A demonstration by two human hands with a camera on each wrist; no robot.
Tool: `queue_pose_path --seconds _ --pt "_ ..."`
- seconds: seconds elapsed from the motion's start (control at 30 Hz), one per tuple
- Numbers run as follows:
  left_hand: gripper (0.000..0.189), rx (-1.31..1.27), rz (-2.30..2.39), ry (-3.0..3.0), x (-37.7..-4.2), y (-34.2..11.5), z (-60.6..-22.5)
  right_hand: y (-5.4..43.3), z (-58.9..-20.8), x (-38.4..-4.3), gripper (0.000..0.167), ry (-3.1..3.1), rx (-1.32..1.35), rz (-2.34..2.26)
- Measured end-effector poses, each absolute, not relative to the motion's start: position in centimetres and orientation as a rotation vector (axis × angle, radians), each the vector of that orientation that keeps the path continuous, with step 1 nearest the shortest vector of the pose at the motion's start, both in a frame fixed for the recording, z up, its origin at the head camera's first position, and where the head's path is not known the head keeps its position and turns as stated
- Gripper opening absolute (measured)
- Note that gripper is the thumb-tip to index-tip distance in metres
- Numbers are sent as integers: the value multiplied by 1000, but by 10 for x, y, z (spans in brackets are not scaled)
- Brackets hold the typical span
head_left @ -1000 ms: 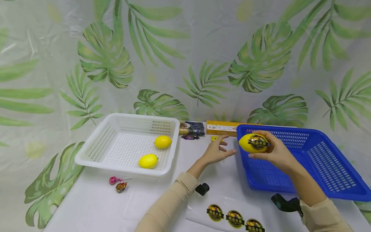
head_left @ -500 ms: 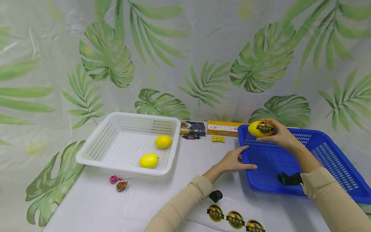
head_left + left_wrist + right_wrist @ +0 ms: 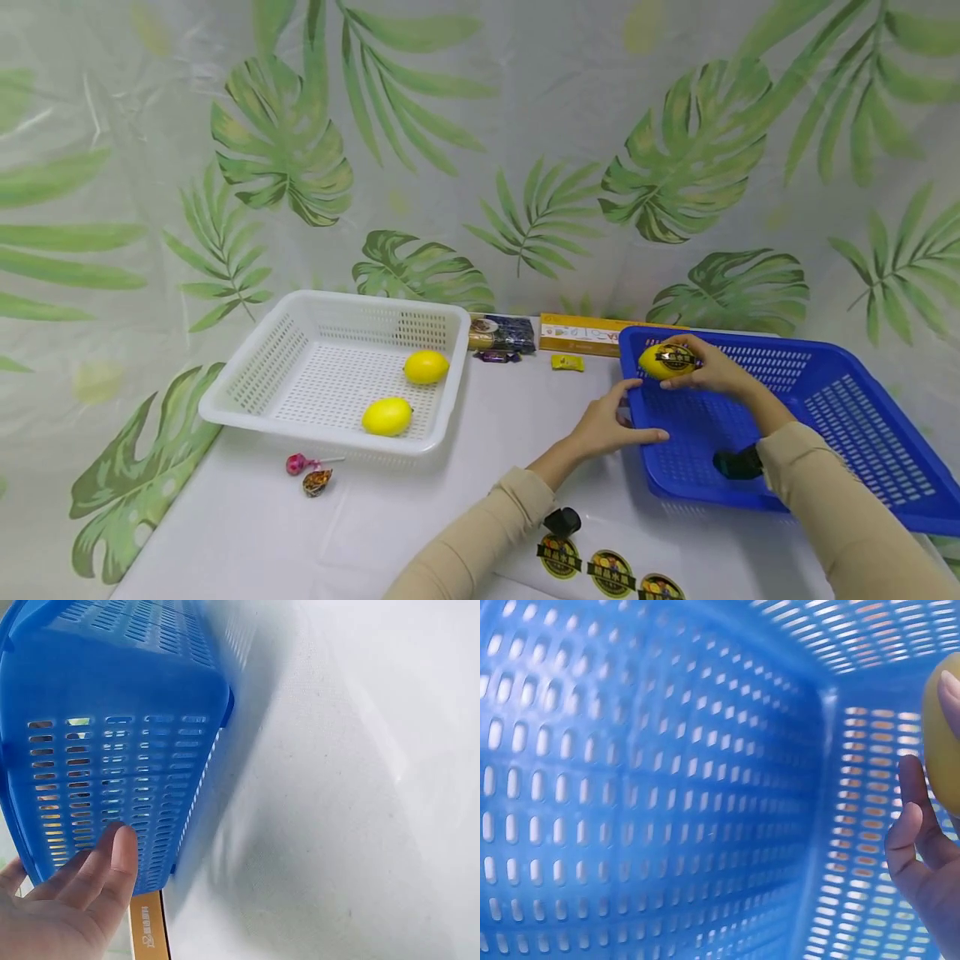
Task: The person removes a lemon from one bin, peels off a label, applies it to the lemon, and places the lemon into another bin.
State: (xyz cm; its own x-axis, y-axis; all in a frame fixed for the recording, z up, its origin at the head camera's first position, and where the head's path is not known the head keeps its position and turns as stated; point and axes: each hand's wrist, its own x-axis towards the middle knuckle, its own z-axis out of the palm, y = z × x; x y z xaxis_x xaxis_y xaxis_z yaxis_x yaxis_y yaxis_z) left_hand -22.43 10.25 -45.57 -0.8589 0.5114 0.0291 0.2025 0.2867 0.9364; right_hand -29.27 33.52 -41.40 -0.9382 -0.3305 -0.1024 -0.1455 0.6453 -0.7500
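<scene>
My right hand (image 3: 716,371) holds a yellow lemon (image 3: 657,362) with a round black-and-gold sticker (image 3: 675,358) on it. Lemon and hand are over the far left part of the blue basket (image 3: 750,493), below the rim's height in the right wrist view, where the lemon (image 3: 941,765) shows only partly. My left hand (image 3: 604,427) holds the basket's left side. Its thumb reaches over the rim, and its fingers (image 3: 97,874) lie against the outer slotted wall. Two more lemons, one farther back (image 3: 426,367) and one nearer (image 3: 387,416), lie in the white basket (image 3: 247,425).
Several fruit stickers (image 3: 611,573) on a sheet lie at the front. A pink lollipop (image 3: 297,464) and a brown wrapped candy (image 3: 317,482) lie before the white basket. Between the baskets are a dark packet (image 3: 513,332), purple candy (image 3: 497,356), yellow candy (image 3: 567,362) and orange box (image 3: 581,333).
My right hand first carried the lemon right and up, then lowered it into the blue basket. My left hand moved right from between the baskets to the blue basket's left rim.
</scene>
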Motion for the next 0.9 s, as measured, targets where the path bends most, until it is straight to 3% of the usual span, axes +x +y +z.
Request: queue_pose_path --seconds 0.4,0.9 --pt "75 609 1647 2261 -220 103 -453 330 -444 -297 73 2727 -355 -1009" --pt "74 587 1616 2290 -221 103 -454 326 -445 -295 80 2822 -146 -704"
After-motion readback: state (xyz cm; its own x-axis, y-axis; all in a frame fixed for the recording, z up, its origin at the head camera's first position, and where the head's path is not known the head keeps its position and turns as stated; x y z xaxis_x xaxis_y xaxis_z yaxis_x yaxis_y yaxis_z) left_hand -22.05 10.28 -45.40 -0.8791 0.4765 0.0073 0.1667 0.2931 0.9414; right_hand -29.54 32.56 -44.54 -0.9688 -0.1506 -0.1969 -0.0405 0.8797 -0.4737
